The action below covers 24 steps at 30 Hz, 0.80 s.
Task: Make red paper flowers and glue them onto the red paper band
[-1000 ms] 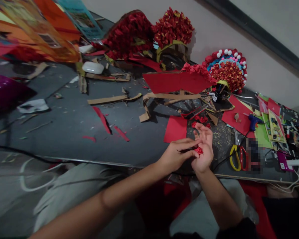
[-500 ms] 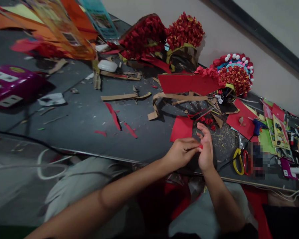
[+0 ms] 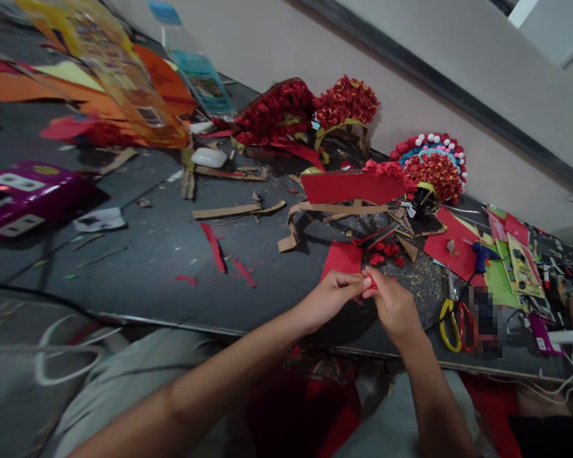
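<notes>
A small crumpled piece of red paper (image 3: 373, 282) sits between the fingertips of both hands, above the near part of the dark table. My left hand (image 3: 337, 296) pinches it from the left, thumb and fingers together. From the right, my right hand (image 3: 397, 310) closes on the same piece; its curled fingers are partly hidden. Just behind the hands lies a flat red paper square (image 3: 342, 259). Several small crumpled red paper bits (image 3: 386, 251) rest beyond my right hand.
Scissors with yellow and red handles (image 3: 453, 321) and a blue glue gun (image 3: 483, 256) lie right. Cardboard strips (image 3: 229, 211) and a red panel (image 3: 348, 187) are further back. Red-petalled pieces (image 3: 347, 102) stand by the wall. Bottles (image 3: 200, 76) and a purple power strip (image 3: 38, 194) are left.
My right hand has gone from raised, spread fingers to a pinch on the red piece, shifting slightly left. My left hand keeps its pinch. The view has tilted up a little.
</notes>
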Available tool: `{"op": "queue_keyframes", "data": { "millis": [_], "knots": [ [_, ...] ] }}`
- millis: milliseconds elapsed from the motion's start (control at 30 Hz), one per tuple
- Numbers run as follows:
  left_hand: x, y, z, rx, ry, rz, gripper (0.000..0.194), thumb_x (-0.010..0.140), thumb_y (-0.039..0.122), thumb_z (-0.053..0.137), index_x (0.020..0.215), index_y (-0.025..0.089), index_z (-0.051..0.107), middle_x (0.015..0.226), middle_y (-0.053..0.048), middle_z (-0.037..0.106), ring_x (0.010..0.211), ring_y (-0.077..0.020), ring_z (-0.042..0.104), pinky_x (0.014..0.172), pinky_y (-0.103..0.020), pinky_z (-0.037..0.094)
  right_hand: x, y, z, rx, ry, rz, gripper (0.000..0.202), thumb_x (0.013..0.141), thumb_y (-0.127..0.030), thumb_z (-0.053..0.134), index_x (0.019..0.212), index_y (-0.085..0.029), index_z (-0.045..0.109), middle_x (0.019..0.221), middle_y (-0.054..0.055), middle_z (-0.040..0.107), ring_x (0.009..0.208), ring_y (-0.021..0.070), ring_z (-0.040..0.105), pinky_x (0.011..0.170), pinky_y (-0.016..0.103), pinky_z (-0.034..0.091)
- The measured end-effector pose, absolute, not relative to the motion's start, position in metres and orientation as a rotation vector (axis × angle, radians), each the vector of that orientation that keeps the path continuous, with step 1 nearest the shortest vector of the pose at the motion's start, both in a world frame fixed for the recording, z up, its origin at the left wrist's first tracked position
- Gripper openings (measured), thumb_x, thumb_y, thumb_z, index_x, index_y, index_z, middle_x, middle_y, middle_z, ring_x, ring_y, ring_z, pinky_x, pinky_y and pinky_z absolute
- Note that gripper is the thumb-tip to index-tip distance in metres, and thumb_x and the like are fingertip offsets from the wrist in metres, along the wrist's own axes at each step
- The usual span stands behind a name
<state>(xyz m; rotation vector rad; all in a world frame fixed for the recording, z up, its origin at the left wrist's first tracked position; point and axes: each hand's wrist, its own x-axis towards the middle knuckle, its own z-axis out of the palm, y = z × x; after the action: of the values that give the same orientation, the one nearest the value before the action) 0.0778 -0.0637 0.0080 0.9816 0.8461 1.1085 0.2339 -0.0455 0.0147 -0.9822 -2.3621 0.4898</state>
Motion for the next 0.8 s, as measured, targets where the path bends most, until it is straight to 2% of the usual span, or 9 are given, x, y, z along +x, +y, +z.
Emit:
{"op": "queue_keyframes", "data": {
  "millis": [200,300,367,433,533,600,633,700,800],
  "knots": [
    [0.082,-0.069,0.006,0.951,0.884,1.052,0.043,0.073,0.053,0.063,0.061,0.012,0.064,0.058,0.000,0.057,0.060,-0.0114,0.047,0.060,-0.024,0.036,0.232,-0.046,0.011,-0.936,-2.332,0.120,0.032,0.089,-0.012,0.036,0.097,-0.019,0.066,0.075,0.005,0.070,0.070,0.0160,0.064,0.066,0.027,0.050],
    [0.085,-0.073,0.007,0.707,0.798,0.988,0.044,0.066,0.055,0.069,0.065,0.011,0.066,0.060,-0.001,0.058,0.060,-0.0109,0.049,0.061,-0.024,0.039,0.230,-0.047,0.007,-0.931,-2.267,-0.116,0.028,0.089,-0.014,0.040,0.078,-0.019,0.065,0.058,0.002,0.064,0.058,0.0142,0.058,0.058,0.026,0.045],
    [0.086,-0.073,0.008,0.574,0.749,0.922,0.045,0.061,0.054,0.075,0.065,0.011,0.067,0.060,-0.001,0.059,0.058,-0.0093,0.049,0.060,-0.023,0.040,0.230,-0.048,0.005,-0.892,-2.234,-0.175,0.028,0.090,-0.015,0.040,0.075,-0.019,0.064,0.053,0.001,0.062,0.054,0.0142,0.056,0.056,0.027,0.044],
    [0.085,-0.072,0.007,0.501,0.724,0.884,0.044,0.057,0.052,0.080,0.064,0.011,0.068,0.058,-0.001,0.059,0.056,-0.0078,0.048,0.059,-0.021,0.040,0.229,-0.048,0.006,-0.836,-2.219,-0.102,0.027,0.090,-0.015,0.040,0.082,-0.019,0.065,0.058,0.002,0.065,0.060,0.0152,0.060,0.060,0.028,0.047],
    [0.081,-0.069,0.006,0.476,0.719,0.937,0.041,0.051,0.048,0.084,0.063,0.012,0.069,0.058,0.000,0.060,0.056,-0.0072,0.049,0.059,-0.020,0.041,0.229,-0.048,0.013,-0.801,-2.251,0.135,0.028,0.091,-0.016,0.041,0.108,-0.019,0.063,0.093,0.006,0.072,0.090,0.0173,0.065,0.080,0.032,0.051],
    [0.079,-0.067,0.007,0.522,0.737,0.978,0.039,0.052,0.047,0.084,0.065,0.013,0.069,0.060,0.000,0.062,0.057,-0.0075,0.049,0.060,-0.021,0.043,0.230,-0.048,0.018,-0.813,-2.277,0.273,0.035,0.091,-0.015,0.040,0.121,-0.021,0.056,0.118,0.006,0.066,0.109,0.0170,0.059,0.093,0.034,0.048],
    [0.078,-0.067,0.008,0.564,0.749,0.988,0.039,0.053,0.047,0.083,0.065,0.013,0.069,0.060,0.000,0.062,0.057,-0.0078,0.049,0.061,-0.022,0.044,0.231,-0.048,0.020,-0.823,-2.285,0.329,0.037,0.091,-0.015,0.040,0.126,-0.023,0.053,0.123,0.006,0.062,0.114,0.0164,0.057,0.096,0.035,0.047],
    [0.076,-0.066,0.009,0.679,0.782,0.996,0.038,0.058,0.049,0.079,0.065,0.013,0.069,0.060,0.000,0.062,0.056,-0.0088,0.049,0.060,-0.023,0.044,0.233,-0.049,0.022,-0.847,-2.309,0.418,0.040,0.092,-0.016,0.040,0.130,-0.025,0.049,0.125,0.004,0.062,0.115,0.0148,0.057,0.097,0.032,0.047],
    [0.073,-0.065,0.009,0.920,0.879,1.014,0.034,0.065,0.047,0.071,0.064,0.014,0.068,0.058,0.001,0.061,0.057,-0.0103,0.049,0.060,-0.023,0.044,0.232,-0.053,0.018,-0.969,-2.383,0.459,0.040,0.093,-0.020,0.039,0.132,-0.026,0.047,0.117,0.004,0.066,0.106,0.0150,0.062,0.090,0.030,0.051]
  ]
}}
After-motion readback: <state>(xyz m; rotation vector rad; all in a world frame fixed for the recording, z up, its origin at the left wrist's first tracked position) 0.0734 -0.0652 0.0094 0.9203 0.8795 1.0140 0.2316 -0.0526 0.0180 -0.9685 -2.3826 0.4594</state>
